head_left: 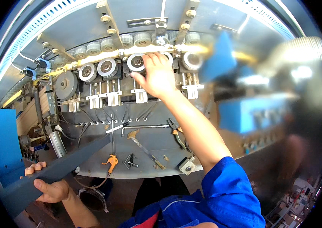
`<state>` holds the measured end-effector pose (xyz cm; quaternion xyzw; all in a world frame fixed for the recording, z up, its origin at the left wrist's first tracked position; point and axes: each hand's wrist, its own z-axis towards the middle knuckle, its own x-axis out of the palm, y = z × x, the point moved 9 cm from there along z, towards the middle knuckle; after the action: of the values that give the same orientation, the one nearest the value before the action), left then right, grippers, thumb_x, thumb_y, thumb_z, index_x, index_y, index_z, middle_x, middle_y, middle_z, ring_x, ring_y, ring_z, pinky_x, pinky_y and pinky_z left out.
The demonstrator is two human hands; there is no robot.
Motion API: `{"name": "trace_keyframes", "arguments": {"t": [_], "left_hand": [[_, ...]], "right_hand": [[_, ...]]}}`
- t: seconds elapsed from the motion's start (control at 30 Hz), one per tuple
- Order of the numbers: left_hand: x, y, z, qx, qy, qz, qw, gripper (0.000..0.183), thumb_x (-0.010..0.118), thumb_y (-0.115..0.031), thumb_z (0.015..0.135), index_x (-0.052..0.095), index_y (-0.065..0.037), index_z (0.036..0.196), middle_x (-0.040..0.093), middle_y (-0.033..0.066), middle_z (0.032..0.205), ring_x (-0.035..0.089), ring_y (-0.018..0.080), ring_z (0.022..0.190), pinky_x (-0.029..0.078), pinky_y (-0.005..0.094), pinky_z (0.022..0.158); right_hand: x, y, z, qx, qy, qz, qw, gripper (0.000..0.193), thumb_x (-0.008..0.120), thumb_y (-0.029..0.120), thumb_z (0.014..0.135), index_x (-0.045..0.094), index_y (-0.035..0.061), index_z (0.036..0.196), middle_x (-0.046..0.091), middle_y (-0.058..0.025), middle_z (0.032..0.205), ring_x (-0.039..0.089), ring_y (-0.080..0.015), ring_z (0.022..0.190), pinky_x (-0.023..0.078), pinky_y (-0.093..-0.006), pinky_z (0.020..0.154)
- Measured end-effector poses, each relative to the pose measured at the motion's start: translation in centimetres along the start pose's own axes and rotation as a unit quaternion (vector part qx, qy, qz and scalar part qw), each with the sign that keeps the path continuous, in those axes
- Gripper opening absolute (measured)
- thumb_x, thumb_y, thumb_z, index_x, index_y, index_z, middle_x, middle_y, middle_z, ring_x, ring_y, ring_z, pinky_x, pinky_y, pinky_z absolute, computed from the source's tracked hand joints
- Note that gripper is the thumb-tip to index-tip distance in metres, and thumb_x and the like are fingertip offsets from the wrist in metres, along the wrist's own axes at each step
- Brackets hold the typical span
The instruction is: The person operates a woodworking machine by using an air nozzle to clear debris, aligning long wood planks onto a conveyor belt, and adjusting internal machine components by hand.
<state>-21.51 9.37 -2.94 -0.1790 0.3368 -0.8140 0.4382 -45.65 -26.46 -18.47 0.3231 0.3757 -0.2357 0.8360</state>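
At the lower left, my left hand (52,190) is closed around a long dark grey flat bar (75,156) that slants up toward the middle. Its thumb lies on the near side and the fingertips show over the far edge. My right hand (157,76) reaches to the row of rollers, thumb spread away from the fingers. It lies against the right side of one pale-rimmed roller (135,62) and partly covers another roller (167,57) behind it. Its fingertips are partly hidden. More rollers (107,67) stand to the left, and one roller (192,60) to the right.
On the grey ledge (130,170) lie a marker (117,127), an L-shaped wrench (145,126), pliers (177,135), a dirty scraper-like tool (145,149), an orange air gun (111,163), several bolts (130,161) and a button box (187,165). Blurred blue machine parts (240,114) stand right.
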Motion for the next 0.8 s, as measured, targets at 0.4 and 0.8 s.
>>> {"name": "trace_keyframes", "arguments": {"t": [0.4, 0.8], "left_hand": [[-0.1, -0.2, -0.1, -0.001, -0.011, 0.023, 1.000, 0.044, 0.052, -0.015, 0.098, 0.035, -0.001, 0.136, 0.053, 0.0163, 0.115, 0.052, 0.0250, 0.096, 0.049, 0.0432, 0.085], [0.0, -0.4, -0.2, -0.002, -0.035, 0.064, 0.997, 0.051, 0.056, -0.021, 0.096, 0.032, -0.003, 0.138, 0.053, 0.0155, 0.115, 0.054, 0.0235, 0.093, 0.049, 0.0402, 0.080]], "right_hand": [[-4.4, -12.2, -0.6, 0.113, -0.002, -0.209, 0.971, 0.059, 0.064, 0.055, 0.086, 0.066, -0.0017, 0.105, 0.065, -0.0189, 0.109, 0.057, -0.0352, 0.112, 0.035, -0.0502, 0.108], [-4.5, -11.9, 0.3, 0.154, 0.051, -0.184, 0.969, 0.057, 0.065, 0.055, 0.085, 0.065, 0.0029, 0.107, 0.066, -0.0177, 0.109, 0.056, -0.0361, 0.110, 0.039, -0.0469, 0.101]]}}
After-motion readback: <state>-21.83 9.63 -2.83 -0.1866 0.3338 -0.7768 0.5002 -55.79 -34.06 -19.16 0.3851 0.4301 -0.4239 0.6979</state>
